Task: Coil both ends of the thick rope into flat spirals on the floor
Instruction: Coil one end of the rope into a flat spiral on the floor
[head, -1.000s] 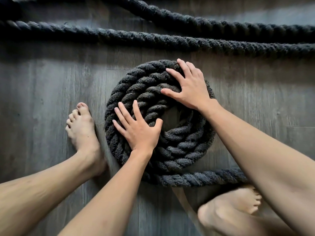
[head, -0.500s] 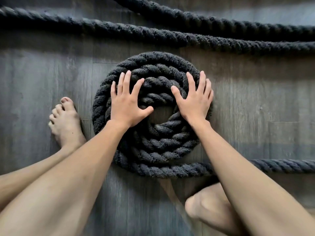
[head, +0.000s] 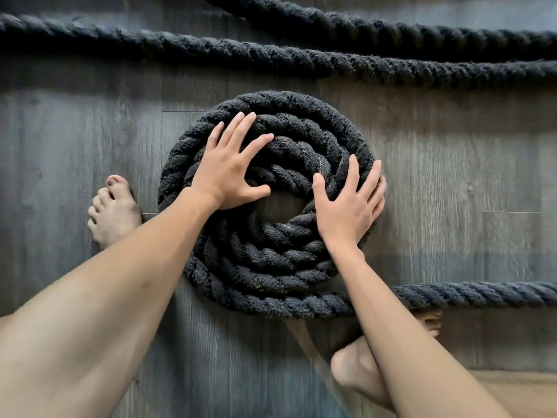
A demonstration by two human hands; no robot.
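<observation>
A thick dark twisted rope is wound into a flat spiral (head: 271, 267) of about three turns on the grey wood floor (head: 452, 176), with a small bare gap at its centre. My left hand (head: 229, 167) lies flat on the spiral's upper left, fingers spread. On the spiral's right side my right hand (head: 349, 212) presses down, fingers also spread. Neither hand is closed around the rope. The outer turn leaves the spiral at the bottom as a straight tail (head: 482, 294) running off to the right.
Two more stretches of the same rope (head: 271, 58) (head: 391, 31) lie across the floor beyond the spiral. My bare left foot (head: 113, 215) stands just left of the spiral. My right foot (head: 355, 372) is below it, under the tail.
Both hands have slid clockwise over the spiral: the left from lower left to upper left, the right from the top to the right side. More of the tail shows on the right.
</observation>
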